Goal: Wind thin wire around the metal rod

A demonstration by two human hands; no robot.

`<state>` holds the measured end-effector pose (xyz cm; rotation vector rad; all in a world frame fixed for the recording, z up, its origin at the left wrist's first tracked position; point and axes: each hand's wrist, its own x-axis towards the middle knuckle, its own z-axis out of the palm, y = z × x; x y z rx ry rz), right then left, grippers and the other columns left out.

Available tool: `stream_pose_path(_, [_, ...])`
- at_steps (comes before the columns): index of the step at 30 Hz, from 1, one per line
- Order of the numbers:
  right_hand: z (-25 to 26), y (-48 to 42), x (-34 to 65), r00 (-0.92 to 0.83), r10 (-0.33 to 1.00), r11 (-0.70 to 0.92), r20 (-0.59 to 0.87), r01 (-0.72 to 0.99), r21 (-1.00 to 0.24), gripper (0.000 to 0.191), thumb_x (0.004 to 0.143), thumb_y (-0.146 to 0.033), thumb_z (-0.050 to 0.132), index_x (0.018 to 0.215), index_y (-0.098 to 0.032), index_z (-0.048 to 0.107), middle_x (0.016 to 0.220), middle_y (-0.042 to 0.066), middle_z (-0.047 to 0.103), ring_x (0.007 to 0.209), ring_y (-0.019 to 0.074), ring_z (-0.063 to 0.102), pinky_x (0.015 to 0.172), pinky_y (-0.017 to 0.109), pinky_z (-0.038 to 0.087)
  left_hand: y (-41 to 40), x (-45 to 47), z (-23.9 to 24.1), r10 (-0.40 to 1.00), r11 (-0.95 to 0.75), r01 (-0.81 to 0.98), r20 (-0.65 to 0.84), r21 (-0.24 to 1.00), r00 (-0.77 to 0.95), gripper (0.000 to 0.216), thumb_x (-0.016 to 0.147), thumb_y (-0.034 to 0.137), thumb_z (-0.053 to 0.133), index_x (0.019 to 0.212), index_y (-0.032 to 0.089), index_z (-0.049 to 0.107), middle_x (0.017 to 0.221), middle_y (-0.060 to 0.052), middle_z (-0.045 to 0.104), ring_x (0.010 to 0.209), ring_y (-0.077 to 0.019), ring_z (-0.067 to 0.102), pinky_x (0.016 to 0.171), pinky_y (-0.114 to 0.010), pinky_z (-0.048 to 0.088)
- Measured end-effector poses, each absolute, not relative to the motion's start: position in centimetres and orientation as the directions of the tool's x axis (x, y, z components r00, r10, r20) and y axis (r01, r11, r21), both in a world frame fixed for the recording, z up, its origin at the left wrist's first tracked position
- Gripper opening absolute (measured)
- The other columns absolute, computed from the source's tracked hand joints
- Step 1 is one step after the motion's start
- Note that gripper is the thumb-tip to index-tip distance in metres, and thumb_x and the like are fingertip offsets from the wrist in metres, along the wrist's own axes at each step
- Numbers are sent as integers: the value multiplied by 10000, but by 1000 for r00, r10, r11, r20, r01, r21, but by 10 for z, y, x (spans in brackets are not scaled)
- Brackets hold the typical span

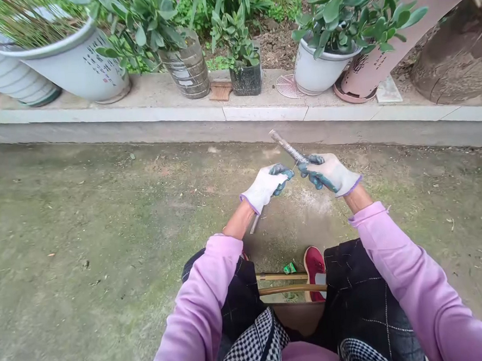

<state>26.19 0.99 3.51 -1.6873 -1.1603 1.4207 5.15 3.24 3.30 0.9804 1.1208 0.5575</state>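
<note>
Head view | right hand [324,172]: gripping shiny ribbed rod [287,146] | left hand [269,183]: pinching thin strand [294,166] (2 coated gloves [339,175])

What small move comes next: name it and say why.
Perhaps ease the left hand slightly away to tension the thin strand: it spans the gap between both gloved hands, while the right hand grips a stick wrapped in silvery coils.
</note>
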Motion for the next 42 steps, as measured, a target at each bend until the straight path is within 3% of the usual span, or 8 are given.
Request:
stream_pose_path(4, [51, -1, 251, -171, 898, -417, -404, -41, -908, 596, 628, -554, 1106, 926, -168, 763, 718, 9, 709, 452, 86, 457, 342, 243, 357, 36, 41, 38, 830, 384, 68, -377, 921, 411, 122, 854, 186, 813, 813, 176, 698, 583, 91, 531, 479, -48, 371, 498, -197, 275])
stream_pose_path(14, [53, -10, 243, -272, 860, -441, -432, 29, -897, 562, 757, -596, 1088, 971, -151, 820, 687, 42, 731, 431, 102, 492, 315, 236, 373, 26, -4, 40, 767, 332, 185, -379, 925, 518, 162, 841, 252, 846, 943, 155, 766, 610, 86, 568, 495, -55, 423, 513, -191, 312])
stream_pose_path(18, [56, -18, 237, -329, 853, -416, -406, 42, -908, 562, 752, -639, 1084, 860, -185, 771, 664, 46, 730, 419, 99, 492, 312, 231, 375, 17, -15, 44, 706, 371, 172, -398, 912, 586, 275, 775, 248, 934, 971, 155, 766, 894, -53, 806, 793, -146, 754, 701, -214, 557])
stream_pose_path(21, [58, -23, 233, -338, 847, -404, -410, 92, -910, 519, 772, -582, 1094, 847, -179, 776, 663, 58, 726, 417, 102, 497, 311, 237, 373, 9, -17, 47, 730, 383, 118, -378, 916, 570, 388, 789, 302, 992, 1070, 160, 764, 1129, -130, 865, 991, -210, 835, 803, -248, 618])
stream_pose_path(28, [60, -30, 226, -347, 840, -309, -417, 325, -894, 371, 850, -494, 1014, 849, -194, 795, 695, 56, 728, 450, 139, 554, 366, 275, 427, -4, 9, 50, 831, 407, 129, -425, 904, 360, 299, 928, 309, 963, 1006, 159, 716, 666, 48, 680, 508, -79, 599, 512, -191, 400])
stream_pose_path(31, [59, -24, 226, -253, 922, -133, -294, 507, -852, 191, 871, -314, 941, 964, -219, 805, 760, 22, 739, 616, 178, 654, 534, 279, 501, -1, 13, 50, 858, 450, 77, -455, 889, 237, 329, 942, 348, 975, 973, 167, 702, 626, 66, 633, 473, -66, 546, 483, -198, 357])
stream_pose_path(35, [56, -17, 224, -96, 991, 22, -93, 800, -600, 178, 874, -240, 916, 1000, -222, 792, 934, 85, 788, 908, 278, 753, 749, 340, 506, 9, 9, 47, 878, 469, -43, -460, 882, 133, 365, 944, 393, 975, 971, 181, 679, 647, 70, 628, 473, -57, 537, 472, -193, 325])
stream_pose_path(42, [55, -23, 223, -111, 991, 47, -68, 790, -612, 143, 998, -385, 808, 1033, -250, 775, 916, 99, 761, 892, 297, 719, 758, 358, 504, 13, 1, 51, 880, 446, -27, -432, 895, 198, 291, 919, 274, 935, 928, 189, 657, 614, 102, 557, 442, -25, 403, 456, -195, 232])
